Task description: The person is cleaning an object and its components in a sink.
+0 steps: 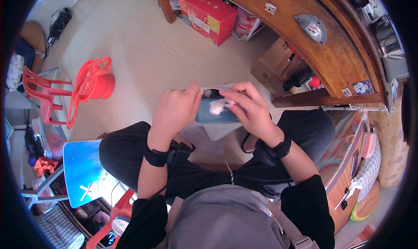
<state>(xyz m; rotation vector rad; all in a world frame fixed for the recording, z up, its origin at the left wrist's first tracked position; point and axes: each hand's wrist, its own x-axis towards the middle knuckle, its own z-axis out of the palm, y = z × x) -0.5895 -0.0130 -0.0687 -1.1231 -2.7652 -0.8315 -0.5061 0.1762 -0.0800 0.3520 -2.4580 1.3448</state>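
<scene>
A blue, glossy flat item point(209, 118) with a pale edge is held up between my knees; I cannot tell exactly what it is. My left hand point(176, 110) pinches its upper left corner between thumb and fingers. At its right side, the fingers of my right hand point(253, 110) grip the upper edge, with a small pink spot at the fingertips. A bright white patch, perhaps glare, lies on the blue face. Just beneath, a pale flat piece with a rounded corner point(217, 132) shows, and translucent plastic point(197, 134) spreads below it. Both wrists wear black straps.
A red bucket point(106, 86) with a red plastic bag and a small red chair point(49, 95) stand left. Ahead is a red carton point(207, 15). A wooden table point(339, 59) rises at right, cardboard boxes point(271, 69) beneath. A blue-topped folding table point(81, 170) stands by my left knee.
</scene>
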